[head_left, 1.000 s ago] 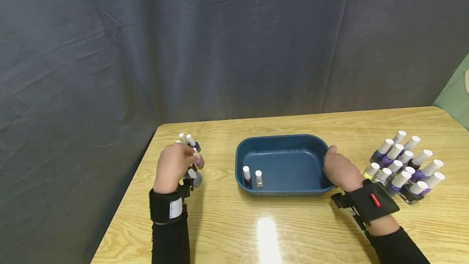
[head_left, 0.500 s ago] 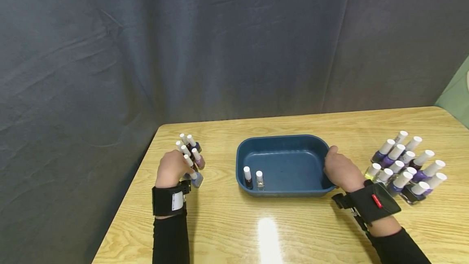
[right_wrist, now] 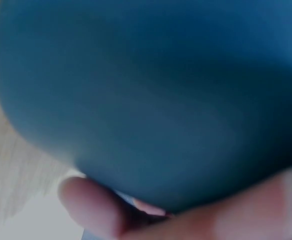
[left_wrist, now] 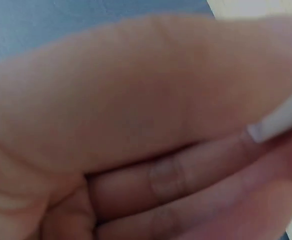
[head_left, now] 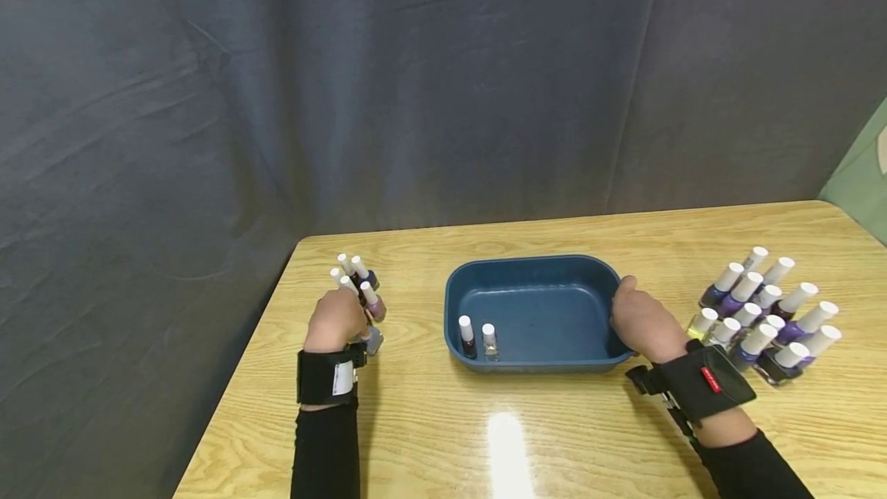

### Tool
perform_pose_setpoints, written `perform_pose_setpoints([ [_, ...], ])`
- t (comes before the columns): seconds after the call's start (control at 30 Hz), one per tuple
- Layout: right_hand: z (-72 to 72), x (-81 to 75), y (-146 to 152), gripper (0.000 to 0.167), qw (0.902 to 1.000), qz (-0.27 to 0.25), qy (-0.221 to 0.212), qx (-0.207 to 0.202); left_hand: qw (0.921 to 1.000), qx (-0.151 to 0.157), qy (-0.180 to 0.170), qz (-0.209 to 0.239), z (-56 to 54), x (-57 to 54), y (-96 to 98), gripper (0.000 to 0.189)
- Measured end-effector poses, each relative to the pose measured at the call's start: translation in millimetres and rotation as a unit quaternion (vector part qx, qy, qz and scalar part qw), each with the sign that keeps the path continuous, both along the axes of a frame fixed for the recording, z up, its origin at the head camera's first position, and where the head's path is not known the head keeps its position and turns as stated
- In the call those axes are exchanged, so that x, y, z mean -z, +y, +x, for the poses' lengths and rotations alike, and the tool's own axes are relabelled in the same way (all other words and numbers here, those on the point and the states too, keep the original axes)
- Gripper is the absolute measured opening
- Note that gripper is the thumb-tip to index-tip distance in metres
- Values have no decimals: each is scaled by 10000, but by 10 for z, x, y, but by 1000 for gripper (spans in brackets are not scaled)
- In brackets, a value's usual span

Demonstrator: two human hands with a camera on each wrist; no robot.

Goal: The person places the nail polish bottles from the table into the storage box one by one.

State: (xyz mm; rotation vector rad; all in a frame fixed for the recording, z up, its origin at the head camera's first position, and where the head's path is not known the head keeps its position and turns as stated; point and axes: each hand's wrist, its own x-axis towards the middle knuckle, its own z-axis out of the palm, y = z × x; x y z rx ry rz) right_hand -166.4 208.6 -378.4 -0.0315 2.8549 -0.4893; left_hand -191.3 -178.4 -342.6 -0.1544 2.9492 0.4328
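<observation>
In the head view my left hand is over the near end of a small group of white-capped nail polish bottles at the table's left. Up close in the left wrist view, thumb and fingers pinch the white cap of one nail polish bottle; its glass body is hidden. My right hand grips the right end of a dark blue plastic bin, thumb at the rim. The bin's wall fills most of the right wrist view. Two nail polish bottles, one dark and one clear, stand in the bin's near left corner.
Beyond my right wrist stands a larger cluster of white-capped nail polish bottles, mostly purple and dark, one yellow. A grey curtain hangs behind the wooden table.
My left hand has drawn back from the pink bottle, then shifted slightly right over the near bottles, where it now pinches a cap. The right hand stays on the bin.
</observation>
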Motion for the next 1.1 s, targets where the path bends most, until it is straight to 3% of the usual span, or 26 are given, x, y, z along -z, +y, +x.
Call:
perform_pose_setpoints([
  [0.13, 10, -5, -3, 52, 10000, 2, 43, -32, 9984, 380, 410, -101, 86, -91, 28, 7],
  [0.27, 21, -4, -5, 51, 9994, 9, 318, -164, 9924, 627, 1050, 127, 253, -275, 85, 9],
  [0.37, 23, -5, -3, 49, 9986, 18, 468, -229, 9846, 763, 1520, 407, 372, -400, 142, 6],
  [0.5, 21, -10, 0, 48, 9992, 11, 369, -171, 9710, 962, 2039, 795, 475, -487, 221, 14],
  [0.77, 28, 2, 7, 47, 9991, 31, 387, -172, 9316, 1370, 3164, 1153, 489, -487, 418, 18],
  [0.97, 19, -5, -7, 46, 9999, -11, 160, -61, 9078, 1687, 3640, 1223, 468, -442, 589, 21],
  [1.1, 13, -17, -9, 48, 10000, 0, 66, -61, 8992, 1912, 3738, 1230, 462, -396, 709, 21],
])
